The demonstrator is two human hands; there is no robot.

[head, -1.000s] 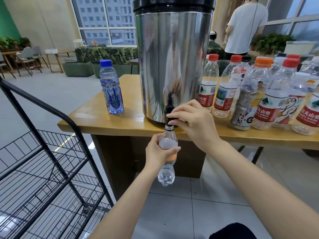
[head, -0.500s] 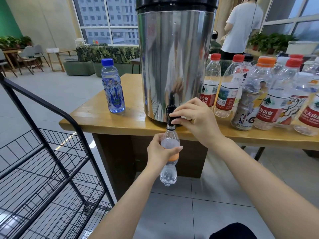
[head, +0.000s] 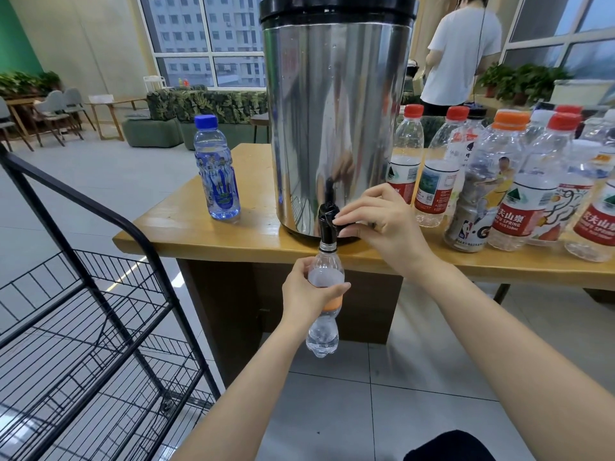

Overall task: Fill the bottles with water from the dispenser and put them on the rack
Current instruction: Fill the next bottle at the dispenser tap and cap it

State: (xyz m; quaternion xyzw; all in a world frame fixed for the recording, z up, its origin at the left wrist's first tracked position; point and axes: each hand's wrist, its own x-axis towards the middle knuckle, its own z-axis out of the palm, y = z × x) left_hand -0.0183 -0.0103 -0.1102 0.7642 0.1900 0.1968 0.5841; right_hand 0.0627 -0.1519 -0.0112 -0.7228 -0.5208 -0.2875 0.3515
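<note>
Well off to the left of the left hand (head: 306, 297) stands the black wire rack (head: 100, 294), its shelves lower than the tabletop. Nearer, up and to the left of that hand, a blue-capped bottle (head: 218, 171) with a blue label stands upright on the wooden table (head: 199, 234), close to the front edge and just beside the dispenser.

The left hand is curled round the middle of a small bottle (head: 322, 337), thumb on the near side and fingers wrapped behind, covering most of an orange label band. It holds the small bottle upright below the table edge, with the open neck right up against the spout of the black tap (head: 327, 221). Water shows in its lower part.

Directly above the left hand rises the dispenser (head: 332, 111), a tall shiny steel drum with a black lid, set at the front of the table.

Just right of the tap, the right hand (head: 389, 224) has its fingers bent and its fingertips pinching the tap's black lever, wrist resting low over the table edge.

To the right of the right hand a crowd of capped plastic bottles (head: 515, 181) stands on the table, mostly red caps with one orange, apparently empty. Beyond them, well behind, a person in a white shirt (head: 462, 51) stands with their back turned.
</note>
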